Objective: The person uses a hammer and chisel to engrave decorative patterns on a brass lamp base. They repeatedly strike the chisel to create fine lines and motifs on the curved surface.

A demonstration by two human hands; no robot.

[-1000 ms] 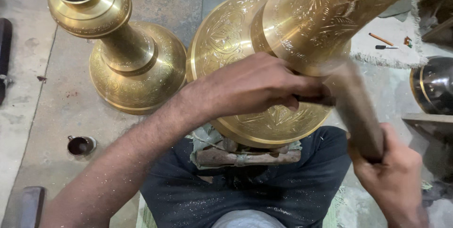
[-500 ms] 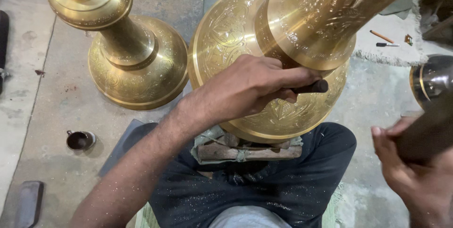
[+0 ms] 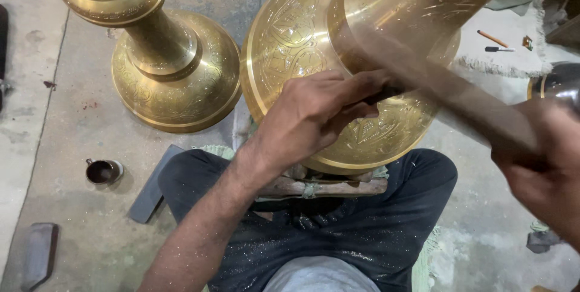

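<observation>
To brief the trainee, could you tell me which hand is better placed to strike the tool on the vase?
Probably the right hand: it grips the blurred wooden striker, while the left hand pins the dark tool against the brass vase.

Big vase point(image 3: 338, 62) upper centre: golden brass, engraved floral and scroll motifs. Second vase point(image 3: 175, 68) upper left: same gold, faint engraved bands on base, plain neck. Trousers point(image 3: 338, 231) lower centre: dark navy, speckled with glittery filings. Floor point(image 3: 60, 147) left: grey concrete, small reddish spots. Small cup point(image 3: 103, 171) lower left: dark brown. Pencil point(image 3: 492, 38) upper right: orange.
</observation>
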